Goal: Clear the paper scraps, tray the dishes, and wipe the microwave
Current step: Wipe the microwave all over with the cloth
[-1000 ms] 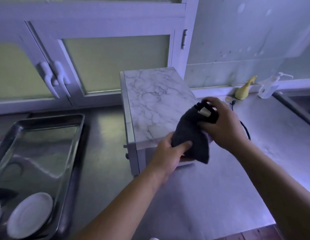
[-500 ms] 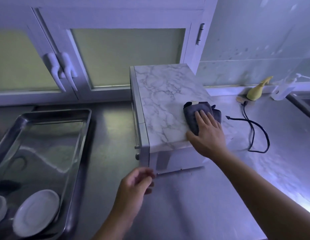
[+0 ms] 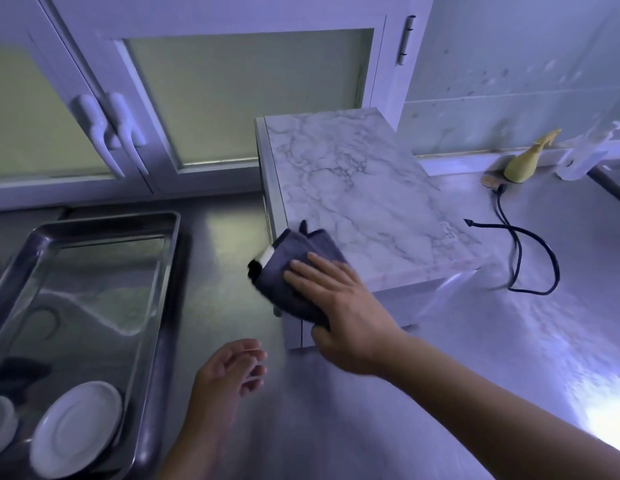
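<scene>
A steel counter [image 3: 509, 358] runs below a cabinet [image 3: 249, 95] with frosted doors, whose two handles [image 3: 107, 133] sit side by side. At the counter's back edge stands a yellow bottle [image 3: 523, 161], with a clear pump bottle [image 3: 582, 157] just beside it. A black cord [image 3: 552, 268] loops forward from there.

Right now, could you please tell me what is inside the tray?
A white plate and part of another dish lie at the near end of the tray; a dark shape there is unclear.

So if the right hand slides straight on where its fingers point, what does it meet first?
Probably nothing soon: right hand and cloth leave the microwave leftward, cross above the counter, then reach the cabinet door; depth unclear.
</scene>
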Demonstrator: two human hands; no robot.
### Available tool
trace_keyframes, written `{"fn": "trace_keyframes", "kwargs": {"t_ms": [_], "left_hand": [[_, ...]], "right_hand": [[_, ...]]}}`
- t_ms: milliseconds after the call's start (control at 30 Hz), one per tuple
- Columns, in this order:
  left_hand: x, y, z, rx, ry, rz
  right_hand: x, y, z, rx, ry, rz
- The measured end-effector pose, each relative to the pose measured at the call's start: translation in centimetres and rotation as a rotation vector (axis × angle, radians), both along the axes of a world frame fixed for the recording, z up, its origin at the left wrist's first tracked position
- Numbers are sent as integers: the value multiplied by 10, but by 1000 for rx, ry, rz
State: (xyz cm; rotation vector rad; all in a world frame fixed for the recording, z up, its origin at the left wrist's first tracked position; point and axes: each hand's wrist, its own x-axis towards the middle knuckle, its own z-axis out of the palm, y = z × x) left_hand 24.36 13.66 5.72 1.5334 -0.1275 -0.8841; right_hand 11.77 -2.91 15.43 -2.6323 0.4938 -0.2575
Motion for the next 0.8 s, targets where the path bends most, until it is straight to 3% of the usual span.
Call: {"fn": "trace_keyframes", "kwargs": {"t_ms": [67,133,333,433,533,633,733,800], "left_hand": [[6,-3,1,-27,9,27],[12,-8,1,-30,-3,35],[13,-1,-10,20,-60,-2],[7,1,-14,14,-10,12],[5,2,-16,3,33,23],[8,4,-14,-16,8,14],[14,6,-9,-45,-33,20],[15,8,-7,-56,-29,32]], "right_hand": [[-14,20,1,204,-35,33],[-32,39,-1,580,-77,-24],[-61,57,-36,1723,-111,-535],[-63,45,-26,1969,-241,-580],[-76,22,0,1937,-469,-493],[-92,-13,37,1733,-739,-391],[-99,-46,72,1306,-931,-332],[-95,-63,75,867,-840,-406]]}}
